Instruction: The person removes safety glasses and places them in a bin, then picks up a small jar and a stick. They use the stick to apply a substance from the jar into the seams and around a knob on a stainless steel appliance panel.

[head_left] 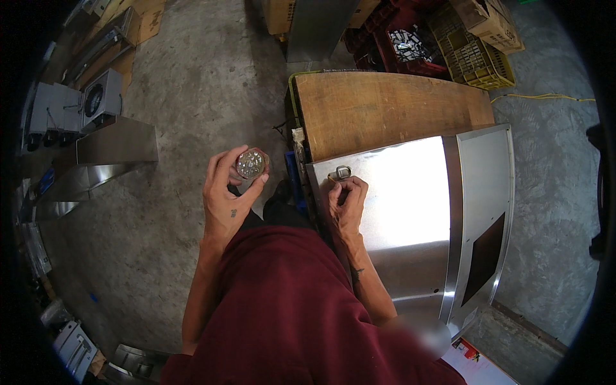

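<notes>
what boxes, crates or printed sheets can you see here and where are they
Cardboard box: top right, brown, flaps open.
Yellow crate: below that box, plastic lattice.
Red crate: left of the yellow one, holding metal parts.
Cardboard boxes: top left, brown, flat.
Printed sheet: bottom right floor, white with red.

Brown cardboard boxes (491, 22) sit at the top right above a yellow plastic crate (478, 61); another tan cardboard box (277, 14) stands top centre. A red-and-white printed sheet (475, 362) lies on the floor, bottom right.

Wooden bench (378, 106), shiny steel panel (410, 192) on it, small metal latch (342, 172) atop
</notes>
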Motion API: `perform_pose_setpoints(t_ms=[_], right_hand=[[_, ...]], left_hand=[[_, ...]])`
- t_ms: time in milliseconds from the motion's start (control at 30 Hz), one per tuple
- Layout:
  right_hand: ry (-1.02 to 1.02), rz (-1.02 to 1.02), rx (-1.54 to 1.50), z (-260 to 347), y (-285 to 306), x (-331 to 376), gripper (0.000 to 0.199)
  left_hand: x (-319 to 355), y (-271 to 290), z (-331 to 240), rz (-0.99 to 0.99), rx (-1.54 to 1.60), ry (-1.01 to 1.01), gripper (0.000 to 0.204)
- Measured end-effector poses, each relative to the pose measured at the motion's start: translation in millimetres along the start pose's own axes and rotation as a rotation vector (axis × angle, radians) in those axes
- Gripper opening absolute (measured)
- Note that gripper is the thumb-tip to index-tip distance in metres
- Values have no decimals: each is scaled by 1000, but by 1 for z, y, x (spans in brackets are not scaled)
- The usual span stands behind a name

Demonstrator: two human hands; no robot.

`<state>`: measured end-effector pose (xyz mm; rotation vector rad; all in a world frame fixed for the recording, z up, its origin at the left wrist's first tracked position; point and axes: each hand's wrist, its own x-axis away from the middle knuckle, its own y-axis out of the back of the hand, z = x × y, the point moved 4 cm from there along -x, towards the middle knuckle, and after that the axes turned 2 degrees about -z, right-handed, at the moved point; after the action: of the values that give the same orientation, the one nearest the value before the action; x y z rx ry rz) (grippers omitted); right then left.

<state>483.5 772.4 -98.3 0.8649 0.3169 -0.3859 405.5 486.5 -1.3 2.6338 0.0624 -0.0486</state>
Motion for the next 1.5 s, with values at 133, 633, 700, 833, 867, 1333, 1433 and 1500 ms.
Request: perform_pose_setpoints(t_ms=[133,633,700,833,867,1333,1433,1500], right_hand=[[27,-20,11,1,1,-2,25],[27,-12,2,-1,-1,0,24],[16,-13,-5,-1,-1,0,24],[-2,-9,-12,-1,-1,-1,24],[-6,-5,-12,-1,-1,-1,24],[-6,-65,-9,-4,2,2,23],[-53,-173,18,-9,3,1,21],[-97,-213,34,-7,4,-6,19]], left_hand=[[-1,1,0,-7,1,-8,60],[3,1,2,-16,8,-9,61],[4,1,2,-15,3,-15,61],[3,1,3,-13,-3,-20,61],[3,1,3,-13,-1,-18,61],[7,3,5,-18,-8,-29,60],[7,3,4,-5,2,-8,60],[8,3,4,-9,9,-12,60]])
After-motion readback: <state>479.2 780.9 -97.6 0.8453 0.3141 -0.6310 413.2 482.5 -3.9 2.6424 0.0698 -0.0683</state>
